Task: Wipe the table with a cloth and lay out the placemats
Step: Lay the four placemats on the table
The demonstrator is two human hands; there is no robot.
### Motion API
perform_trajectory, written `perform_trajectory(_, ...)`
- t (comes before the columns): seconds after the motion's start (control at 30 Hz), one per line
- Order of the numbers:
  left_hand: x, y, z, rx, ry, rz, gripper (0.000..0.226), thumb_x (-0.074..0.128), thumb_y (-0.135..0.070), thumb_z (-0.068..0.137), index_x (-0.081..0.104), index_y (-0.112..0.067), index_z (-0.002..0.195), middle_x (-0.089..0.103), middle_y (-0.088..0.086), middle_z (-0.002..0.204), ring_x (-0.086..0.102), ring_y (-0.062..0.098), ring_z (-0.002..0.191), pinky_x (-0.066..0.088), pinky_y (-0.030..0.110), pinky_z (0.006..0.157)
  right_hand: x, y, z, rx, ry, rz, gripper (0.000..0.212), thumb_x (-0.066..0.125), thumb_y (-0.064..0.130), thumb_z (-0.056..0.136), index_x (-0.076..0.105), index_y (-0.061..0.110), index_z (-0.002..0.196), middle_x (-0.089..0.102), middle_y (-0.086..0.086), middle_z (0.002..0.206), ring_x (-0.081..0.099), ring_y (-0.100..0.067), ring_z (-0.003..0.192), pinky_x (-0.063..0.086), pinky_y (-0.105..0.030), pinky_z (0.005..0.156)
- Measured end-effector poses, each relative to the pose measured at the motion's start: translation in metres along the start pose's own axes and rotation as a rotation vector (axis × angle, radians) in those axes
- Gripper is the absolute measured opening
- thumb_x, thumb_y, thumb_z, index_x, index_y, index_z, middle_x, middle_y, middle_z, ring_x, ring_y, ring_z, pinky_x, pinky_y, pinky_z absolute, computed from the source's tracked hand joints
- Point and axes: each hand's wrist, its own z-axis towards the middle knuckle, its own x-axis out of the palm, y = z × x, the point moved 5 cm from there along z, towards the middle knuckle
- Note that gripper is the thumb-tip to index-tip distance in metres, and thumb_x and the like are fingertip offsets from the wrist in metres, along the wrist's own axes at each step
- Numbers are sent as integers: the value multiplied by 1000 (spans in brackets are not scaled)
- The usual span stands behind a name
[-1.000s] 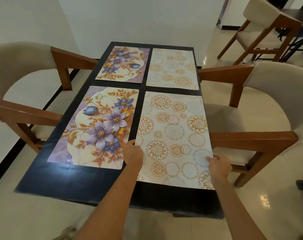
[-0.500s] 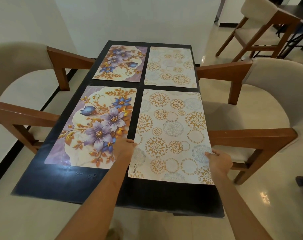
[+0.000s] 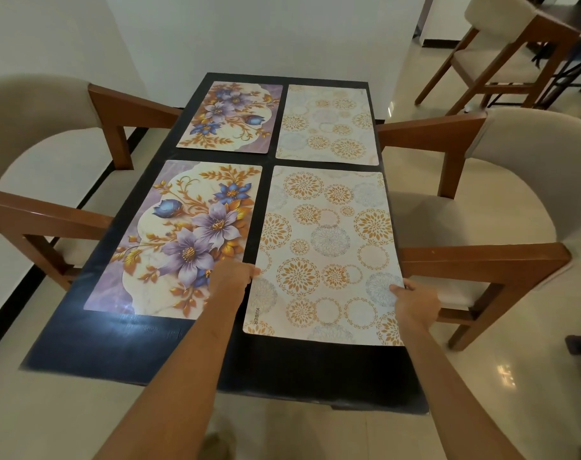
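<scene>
Now that the circle-print placemat [image 3: 325, 257] has slid fully onto the table [image 3: 143, 353] beside the floral one, left hand [image 3: 231, 277] and right hand [image 3: 415, 302] pinching its side edges, layout looks nearly finished.

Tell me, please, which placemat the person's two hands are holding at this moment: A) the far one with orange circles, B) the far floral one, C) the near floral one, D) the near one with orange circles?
D: the left hand pinches the left edge and the right hand the right edge of the near placemat with orange circles.
</scene>
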Motion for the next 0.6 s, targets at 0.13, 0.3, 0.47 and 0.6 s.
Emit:
perform_trajectory(0.13,3,4,3,11,-20,-27,27,80,-22,63,66,-7,80,71,8,89,68,27,84,54,48,86,0,2,0,-14,-5,-82,21,71,13,86,73,8,106,71,-14,92,66,-30,80,52,-38,68)
perform_trajectory(0.3,-3,-6,-25,100,-177,131,22,75,-30,74,64,-12,77,63,9,86,63,27,80,55,43,79,3,2,-1,-38,-11,-143,33,71,17,87,69,10,118,71,-16,108,66,-33,92,44,-32,64)
perform_trajectory(0.47,-4,-5,-29,153,-199,110,16,71,-28,77,73,-15,86,66,5,84,61,22,76,50,33,67,6,5,-4,-52,-27,-196,32,72,16,85,70,9,116,70,-17,109,65,-36,95,42,-31,64)
perform_trajectory(0.6,-4,-4,-28,158,-169,51,10,74,-26,73,72,-18,78,69,7,81,65,27,76,57,44,75,6,6,-5,-56,-69,-230,25,75,17,82,73,9,106,71,-15,97,65,-36,90,46,-34,61)
